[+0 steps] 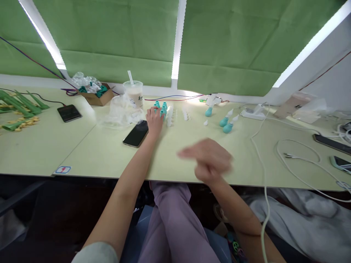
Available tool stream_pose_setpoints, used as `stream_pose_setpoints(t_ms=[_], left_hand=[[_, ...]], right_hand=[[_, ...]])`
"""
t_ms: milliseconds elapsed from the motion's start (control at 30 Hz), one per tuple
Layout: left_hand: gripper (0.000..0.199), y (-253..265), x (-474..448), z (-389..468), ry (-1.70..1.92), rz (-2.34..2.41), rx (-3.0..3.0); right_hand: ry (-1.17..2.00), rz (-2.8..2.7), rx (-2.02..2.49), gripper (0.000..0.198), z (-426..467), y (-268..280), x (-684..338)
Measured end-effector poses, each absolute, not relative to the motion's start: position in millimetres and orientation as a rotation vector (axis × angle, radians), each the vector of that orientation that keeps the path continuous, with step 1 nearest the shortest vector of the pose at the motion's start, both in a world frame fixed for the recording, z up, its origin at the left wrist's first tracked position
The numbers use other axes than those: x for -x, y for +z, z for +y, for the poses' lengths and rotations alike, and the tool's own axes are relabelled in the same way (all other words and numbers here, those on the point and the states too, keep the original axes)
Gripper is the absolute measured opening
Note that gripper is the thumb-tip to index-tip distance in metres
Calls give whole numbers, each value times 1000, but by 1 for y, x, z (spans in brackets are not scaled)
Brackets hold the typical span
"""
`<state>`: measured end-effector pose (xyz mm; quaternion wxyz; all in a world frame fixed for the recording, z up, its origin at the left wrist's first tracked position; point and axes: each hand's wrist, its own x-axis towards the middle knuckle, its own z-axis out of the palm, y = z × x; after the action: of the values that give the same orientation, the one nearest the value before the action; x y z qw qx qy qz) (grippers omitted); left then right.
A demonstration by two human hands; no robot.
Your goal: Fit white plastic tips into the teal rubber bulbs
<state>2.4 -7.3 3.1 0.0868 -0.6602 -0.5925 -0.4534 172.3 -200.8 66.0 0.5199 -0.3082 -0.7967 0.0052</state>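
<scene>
My left hand reaches to the back of the table, its fingers curled round one of several teal rubber bulbs grouped there. Just right of it are a strip of white plastic pieces and a second, shorter white strip. My right hand is in the air above the front of the table, smeared by motion. One finger of it points left; whether it holds anything I cannot make out. Farther right, two teal bulbs with white nozzles lie on their sides, near another teal bulb and a loose white nozzle.
A black phone lies beside my left forearm. Behind it are a crumpled clear bag, a drink cup with straw and a cardboard box. White cables and a power strip occupy the right side.
</scene>
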Motion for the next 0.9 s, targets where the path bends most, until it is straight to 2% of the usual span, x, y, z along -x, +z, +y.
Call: stream_pose_setpoints(t_ms=[133,233,367,500,633,767,900], left_hand=[[27,4,2,-2,-1246,-1468,2273],[27,2,3,1,-1113,-1354,2437],[25,0,4,2,-929,-1362,2501],[20,0,3,0,-916,-1384,2498],[16,5,0,0,-1116,-1405,2536],[16,7,-8,4,-1595,-1557,2607],[28,2,-23,2,-2031,-1692,2742]], right_hand=[[141,-1881,1209,42,-80,45,-169],[129,-1966,1527,34,-22,16,-174],[93,-1986,1687,25,12,-4,-171],[110,-1971,1760,21,23,-9,-163],[108,-1894,1723,19,27,-15,-163],[134,-1757,1532,19,18,-12,-176],[210,-1642,1267,23,-9,-1,-197]])
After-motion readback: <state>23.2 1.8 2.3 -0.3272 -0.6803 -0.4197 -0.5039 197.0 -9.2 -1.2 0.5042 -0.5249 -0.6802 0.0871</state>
